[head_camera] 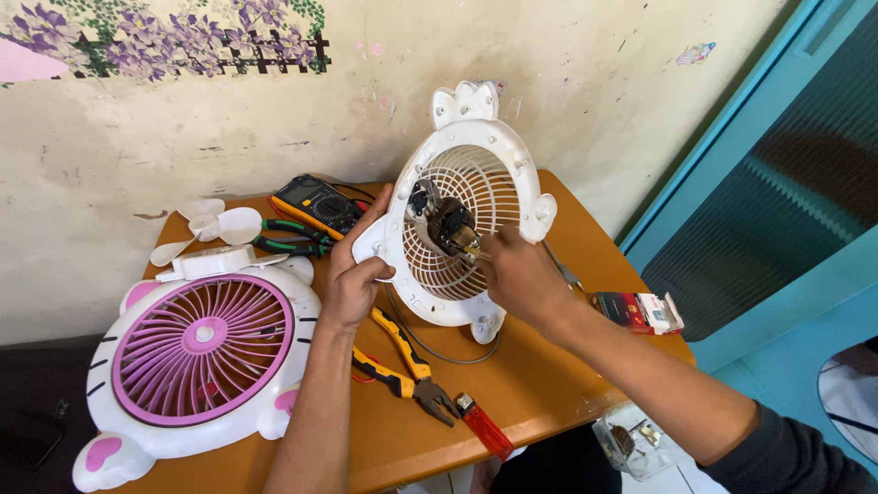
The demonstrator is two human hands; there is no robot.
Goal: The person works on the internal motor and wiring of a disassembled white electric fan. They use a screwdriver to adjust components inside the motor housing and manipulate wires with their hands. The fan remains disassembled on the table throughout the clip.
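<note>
Standing upright near the middle of the orange counter (512, 384), the white fan grille (471, 206) with its small motor (448, 229) is steadied by both hands. The left hand (357, 270) is clasped on the grille's left rim, fingers curled round the edge. The right hand (517, 274) is pinched at the motor's near side; what it pinches cannot be made out.

Judgement: the grille looks like light moulded plastic with thin ribs that would flex or snap under pressure, so the solid outer rim is the sound place to hold. The motor and its thin wire look delicate.

Room is limited. To the left lies the pink-and-white fan front (201, 352); beyond it lie loose fan blades (215, 224), a multimeter (315, 203) and green-handled pliers (288, 240). Yellow-handled pliers (402, 361) and a red lighter (485, 425) lie near the counter's front edge. The wall stands close behind; the right edge lies just past a small red box (640, 311).
</note>
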